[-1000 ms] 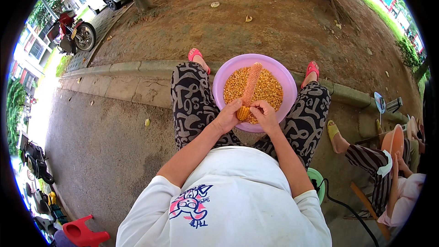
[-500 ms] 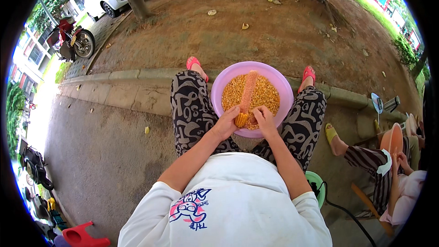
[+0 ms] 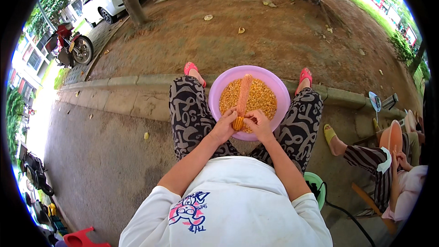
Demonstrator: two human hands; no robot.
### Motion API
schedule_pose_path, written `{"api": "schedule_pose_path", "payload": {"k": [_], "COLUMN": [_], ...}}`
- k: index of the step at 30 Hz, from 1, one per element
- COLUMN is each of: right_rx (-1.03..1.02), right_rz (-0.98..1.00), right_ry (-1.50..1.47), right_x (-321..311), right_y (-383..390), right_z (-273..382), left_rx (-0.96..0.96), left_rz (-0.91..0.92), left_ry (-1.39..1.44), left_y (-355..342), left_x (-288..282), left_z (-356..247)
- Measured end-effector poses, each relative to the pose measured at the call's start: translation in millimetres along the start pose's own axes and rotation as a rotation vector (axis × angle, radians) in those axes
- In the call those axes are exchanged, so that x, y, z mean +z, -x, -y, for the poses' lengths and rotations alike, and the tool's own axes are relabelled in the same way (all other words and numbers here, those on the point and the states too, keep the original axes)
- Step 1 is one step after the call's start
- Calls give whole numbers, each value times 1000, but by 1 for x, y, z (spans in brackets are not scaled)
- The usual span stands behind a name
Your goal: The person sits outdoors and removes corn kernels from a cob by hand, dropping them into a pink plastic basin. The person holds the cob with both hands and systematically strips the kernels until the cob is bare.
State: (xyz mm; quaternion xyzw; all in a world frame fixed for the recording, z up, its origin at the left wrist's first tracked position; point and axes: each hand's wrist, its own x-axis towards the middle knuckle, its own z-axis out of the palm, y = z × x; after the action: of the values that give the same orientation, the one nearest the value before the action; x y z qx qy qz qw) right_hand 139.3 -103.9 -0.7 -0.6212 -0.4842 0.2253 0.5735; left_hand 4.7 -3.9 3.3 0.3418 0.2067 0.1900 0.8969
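My left hand (image 3: 223,127) is closed around the lower part of a corn cob (image 3: 244,93). The cob tilts away from me, its long upper part stripped bare and pinkish, with yellow-orange kernels left only at the end near my hands. My right hand (image 3: 259,125) is bent against that kernelled end from the right, thumb and fingers pressed on it. Under both hands is a pink-purple plastic basin (image 3: 216,83) between my knees, holding a thick layer of loose corn kernels (image 3: 264,98). My fingers partly hide the cob's near end.
A green tub (image 3: 315,184) with a dark cord stands by my right hip. Further right, another person (image 3: 409,187) sits with an orange basin (image 3: 391,136). A kerb (image 3: 123,81) runs beyond my feet. A red plastic stool (image 3: 82,238) is at lower left.
My right hand has come up from the kernels beside the cob onto its kernelled end. The cob stands slightly more upright in my left hand. The whole view has shifted a little.
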Motion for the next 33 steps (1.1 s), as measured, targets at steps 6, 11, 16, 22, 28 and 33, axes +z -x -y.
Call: {"api": "schedule_pose_path", "payload": {"k": [6, 11, 16, 22, 28, 33], "right_rx": [-43, -60, 144, 331, 301, 224], "right_rz": [13, 18, 7, -245, -156, -2], "right_ry": [-1, 45, -100, -221, -174, -235], "right_x": [2, 0, 5, -1, -5, -4], "right_y": [-1, -3, -2, -7, -8, -5], "right_z": [-6, -3, -10, -14, -19, -7], "left_rx": [4, 10, 39, -39, -10, -18], "left_rz": [27, 16, 90, 11, 17, -14], "left_ry": [35, 41, -2, 19, -44, 1], "left_y": [2, 3, 2, 0, 3, 6], "left_x": [4, 4, 2, -1, 1, 7], "left_z": [-1, 1, 1, -2, -4, -4]}}
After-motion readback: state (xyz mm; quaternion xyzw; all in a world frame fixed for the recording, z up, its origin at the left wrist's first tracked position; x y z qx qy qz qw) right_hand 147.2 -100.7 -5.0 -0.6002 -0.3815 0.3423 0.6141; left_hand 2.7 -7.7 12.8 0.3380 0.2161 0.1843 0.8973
